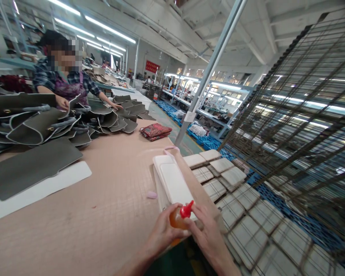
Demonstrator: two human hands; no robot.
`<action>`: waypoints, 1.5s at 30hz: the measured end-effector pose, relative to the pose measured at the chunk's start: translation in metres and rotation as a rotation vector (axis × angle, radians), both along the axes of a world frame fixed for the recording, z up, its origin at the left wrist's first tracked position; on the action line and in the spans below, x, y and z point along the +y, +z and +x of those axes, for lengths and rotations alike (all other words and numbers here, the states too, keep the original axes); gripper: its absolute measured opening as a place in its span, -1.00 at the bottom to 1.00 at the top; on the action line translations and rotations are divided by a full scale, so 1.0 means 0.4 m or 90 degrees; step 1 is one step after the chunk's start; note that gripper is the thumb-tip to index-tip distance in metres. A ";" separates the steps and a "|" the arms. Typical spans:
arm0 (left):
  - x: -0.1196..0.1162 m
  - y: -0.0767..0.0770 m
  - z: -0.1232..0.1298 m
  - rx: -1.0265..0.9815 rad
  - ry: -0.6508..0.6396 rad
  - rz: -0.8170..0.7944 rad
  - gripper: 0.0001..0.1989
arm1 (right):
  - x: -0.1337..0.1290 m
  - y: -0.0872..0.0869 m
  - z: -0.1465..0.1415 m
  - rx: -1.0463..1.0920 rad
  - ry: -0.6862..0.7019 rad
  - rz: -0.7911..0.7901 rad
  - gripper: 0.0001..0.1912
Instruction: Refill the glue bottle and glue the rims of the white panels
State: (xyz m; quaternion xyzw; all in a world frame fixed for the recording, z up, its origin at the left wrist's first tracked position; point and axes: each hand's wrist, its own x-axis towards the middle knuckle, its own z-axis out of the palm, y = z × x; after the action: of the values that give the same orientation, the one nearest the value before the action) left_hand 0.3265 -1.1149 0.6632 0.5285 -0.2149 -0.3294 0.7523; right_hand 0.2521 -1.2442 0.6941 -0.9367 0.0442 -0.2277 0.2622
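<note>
My left hand (167,226) is wrapped round a squeeze bottle (175,219) of amber liquid, near the table's right edge. On the bottle's red nozzle cap (186,209) rest the fingers of my right hand (202,226), closed about its base. Just beyond the bottle lies a stack of white flat panels (174,178), rounded at the corners. A pale pink strip (171,148) curls at the far end of that stack. Left of the panels is a small pink piece (151,195).
A co-worker (66,76) stands across the table (109,207), both hands on a heap of dark grey-green pieces (43,122). A folded red patterned cloth (155,131) lies near the far edge. To my right, a wire rack (290,107) leans over pale panels (250,245). A metal post (202,84) rises beside the table.
</note>
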 end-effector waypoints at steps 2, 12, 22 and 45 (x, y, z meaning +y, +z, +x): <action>0.012 0.011 0.008 0.049 -0.056 -0.032 -0.38 | -0.008 0.019 -0.009 0.002 0.017 0.010 -0.53; 0.036 0.056 0.037 0.001 -0.151 -0.016 -0.37 | -0.055 0.121 -0.037 -0.018 0.005 -0.071 -0.63; 0.039 0.098 0.032 0.024 -0.306 -0.049 -0.35 | -0.035 0.205 -0.013 0.261 0.301 0.165 -0.80; 0.004 0.076 0.007 -0.022 -0.235 -0.032 -0.36 | -0.040 0.127 -0.057 0.115 0.064 0.090 -0.86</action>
State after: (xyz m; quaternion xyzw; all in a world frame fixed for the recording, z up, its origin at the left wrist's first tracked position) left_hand 0.3293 -1.1132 0.6937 0.4666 -0.3295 -0.4472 0.6883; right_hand 0.2292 -1.2600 0.7449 -0.9335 0.0367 -0.1255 0.3339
